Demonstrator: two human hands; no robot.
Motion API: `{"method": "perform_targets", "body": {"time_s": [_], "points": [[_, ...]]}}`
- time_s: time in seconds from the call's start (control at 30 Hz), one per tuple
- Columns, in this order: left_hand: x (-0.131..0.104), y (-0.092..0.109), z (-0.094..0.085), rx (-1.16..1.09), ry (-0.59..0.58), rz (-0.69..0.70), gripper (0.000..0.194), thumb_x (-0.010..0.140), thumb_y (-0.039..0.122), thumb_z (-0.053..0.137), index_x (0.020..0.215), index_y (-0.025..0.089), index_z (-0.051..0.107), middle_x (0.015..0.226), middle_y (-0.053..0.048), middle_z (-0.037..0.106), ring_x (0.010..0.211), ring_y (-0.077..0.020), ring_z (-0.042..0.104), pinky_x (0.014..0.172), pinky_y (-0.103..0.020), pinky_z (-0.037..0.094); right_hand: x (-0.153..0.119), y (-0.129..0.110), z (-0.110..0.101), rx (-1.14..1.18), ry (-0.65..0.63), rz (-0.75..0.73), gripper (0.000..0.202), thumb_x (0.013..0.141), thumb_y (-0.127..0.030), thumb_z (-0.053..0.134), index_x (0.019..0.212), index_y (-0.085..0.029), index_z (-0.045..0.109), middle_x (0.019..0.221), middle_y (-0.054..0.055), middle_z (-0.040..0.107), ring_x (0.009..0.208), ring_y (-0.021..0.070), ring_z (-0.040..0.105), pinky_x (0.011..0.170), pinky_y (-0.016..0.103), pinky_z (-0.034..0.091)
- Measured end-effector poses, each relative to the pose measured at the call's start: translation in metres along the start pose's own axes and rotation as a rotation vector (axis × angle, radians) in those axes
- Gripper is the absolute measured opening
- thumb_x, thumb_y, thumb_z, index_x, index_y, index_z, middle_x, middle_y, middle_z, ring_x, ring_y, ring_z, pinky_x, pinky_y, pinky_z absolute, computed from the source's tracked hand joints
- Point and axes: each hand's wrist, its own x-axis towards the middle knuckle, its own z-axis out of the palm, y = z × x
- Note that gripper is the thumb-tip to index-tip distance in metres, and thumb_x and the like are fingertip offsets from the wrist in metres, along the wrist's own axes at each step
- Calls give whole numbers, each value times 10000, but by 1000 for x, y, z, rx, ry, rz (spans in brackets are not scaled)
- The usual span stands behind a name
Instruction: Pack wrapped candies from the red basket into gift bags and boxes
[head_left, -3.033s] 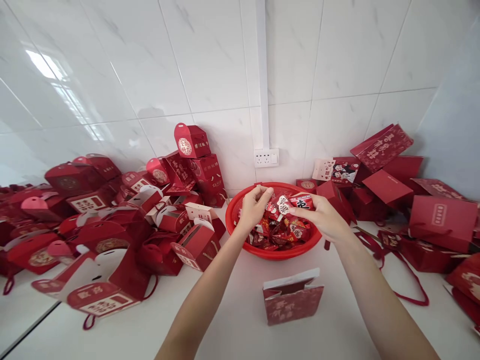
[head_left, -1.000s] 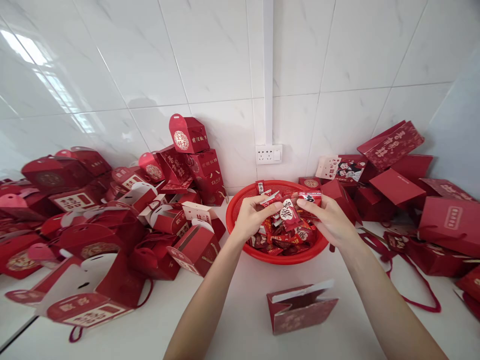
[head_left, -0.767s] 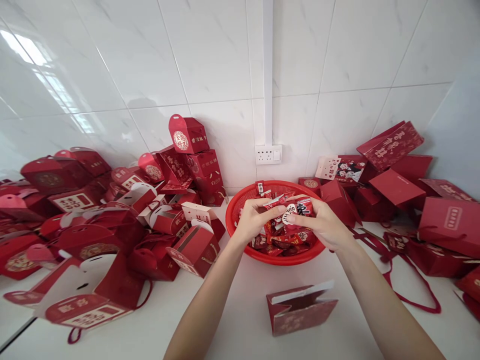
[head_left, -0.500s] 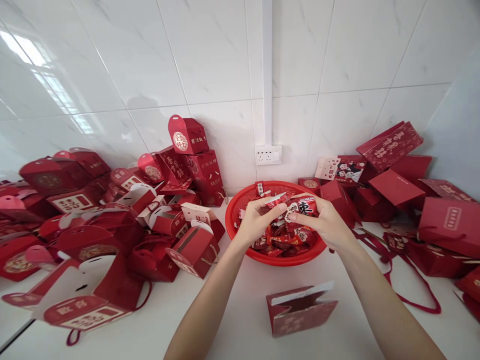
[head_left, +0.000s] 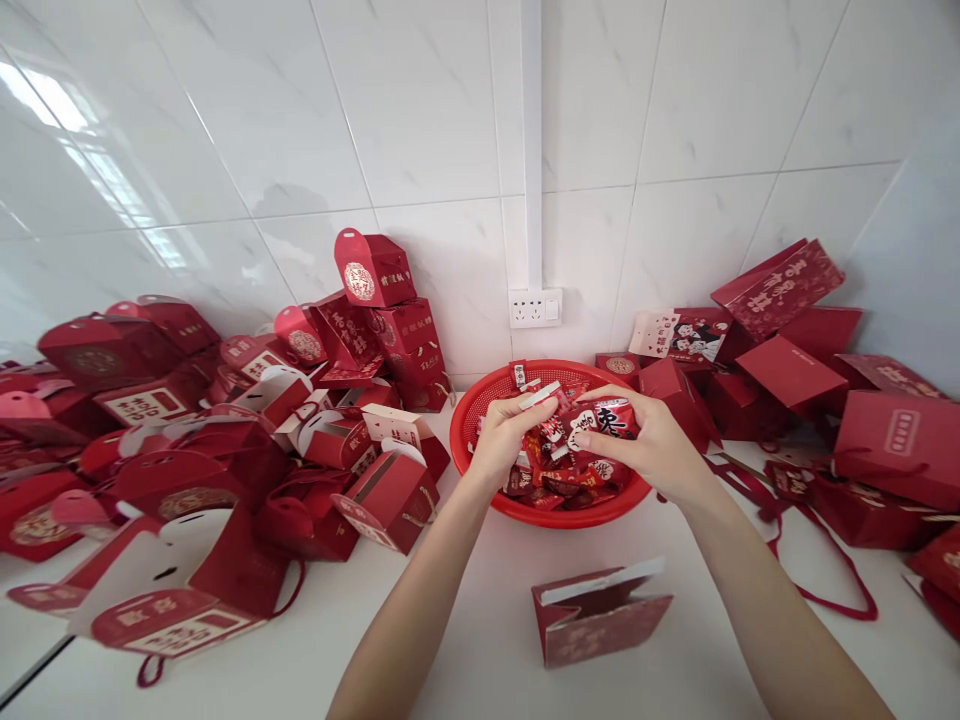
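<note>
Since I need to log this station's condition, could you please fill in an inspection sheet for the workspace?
Surface: white table, dark seam at its lower left.
Job's things: red basket holding wrapped sweets; open bag standing in front of it.
Clutter: left boxes crowded and stacked; right boxes piled askew; looped cord on the table at right.
Hands: left hand pinches a white-edged packet; right hand holds a red packet; both are over the basket.
Cables: nothing seen.
Surroundings: tiled wall behind, with socket and vertical strip.
</note>
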Motion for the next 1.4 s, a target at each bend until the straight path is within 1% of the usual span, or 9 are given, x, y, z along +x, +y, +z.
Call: {"method": "perform_targets", "body": {"time_s": [0.13, 0.27, 0.4, 0.57, 0.73, 0.87, 0.97, 1.27, 1.4], "points": [[-1, 4, 0, 160, -9, 13, 396, 742, 550, 783, 744, 155, 756, 782, -47, 744, 744, -188, 658, 743, -294, 511, -1, 3, -1, -151, 79, -153, 250, 763, -312, 780, 993, -234, 722, 956, 22, 778, 861, 239, 733, 814, 366, 575], [1, 10, -5, 129, 10, -129, 551, 743, 696, 684, 829, 153, 724, 622, -6, 640, 551, -129, 582, 577, -248, 469, -3, 11, -2, -419, 174, -442, 226, 841, -154, 634, 1034, -235, 717, 1017, 43, 770, 943, 234, 721, 866, 365, 565], [0, 15, -8, 98, -5, -172, 484, 705, 549, 774, 973, 148, 736, 699, -12, 682, 572, -125, 621, 614, -251, 510, -5, 11, -3, -512, 64, -593, 420, 777, -3, 533, 1062, -249, 719, 1084, 42, 767, 1015, 224, 706, 895, 355, 560], [-1, 15, -13, 80, -15, -65, 487, 643, 332, 855, 1087, 173, 733, 840, -13, 723, 711, -138, 654, 701, -257, 538, -1, 7, -8, -190, 141, -378, 154, 797, -224, 763, 947, -243, 740, 1240, 63, 734, 1175, 266, 676, 1042, 409, 509], [0, 10, -17, 160, -63, 63, 574, 717, 296, 834, 1260, 189, 681, 954, -43, 756, 881, -190, 686, 815, -295, 539, 6, 10, -8, 377, 231, 34, 389, 604, -382, 940, 912, -224, 763, 933, 40, 792, 876, 254, 737, 887, 431, 578], [1, 6, -16, 253, -85, 133, 507, 784, 324, 794, 1263, 191, 695, 1104, -77, 753, 971, -232, 699, 864, -337, 552, 10, 10, -1, 614, 251, 193, 426, 469, -365, 1000, 776, -193, 760, 802, 38, 781, 746, 221, 722, 802, 389, 594], [0, 5, -12, 236, -70, 179, 451, 782, 349, 802, 1195, 185, 721, 1165, -90, 744, 996, -244, 704, 864, -338, 568, 11, 9, 5, 642, 243, 214, 434, 476, -379, 1000, 790, -188, 770, 780, 46, 779, 742, 237, 727, 784, 397, 593], [-4, -10, 7, 143, -10, 124, 530, 729, 376, 859, 1171, 170, 651, 1022, -63, 745, 881, -193, 710, 824, -312, 585, 11, 12, 21, 635, 345, 156, 520, 433, -363, 1011, 851, -194, 752, 861, 45, 799, 807, 247, 733, 841, 402, 591], [-3, -11, 7, 88, 14, 117, 530, 723, 376, 863, 1160, 185, 632, 1026, -52, 744, 867, -188, 719, 828, -317, 588, 11, 11, 19, 655, 311, 163, 459, 528, -425, 970, 870, -212, 749, 916, 62, 806, 896, 299, 747, 841, 442, 601]]}}
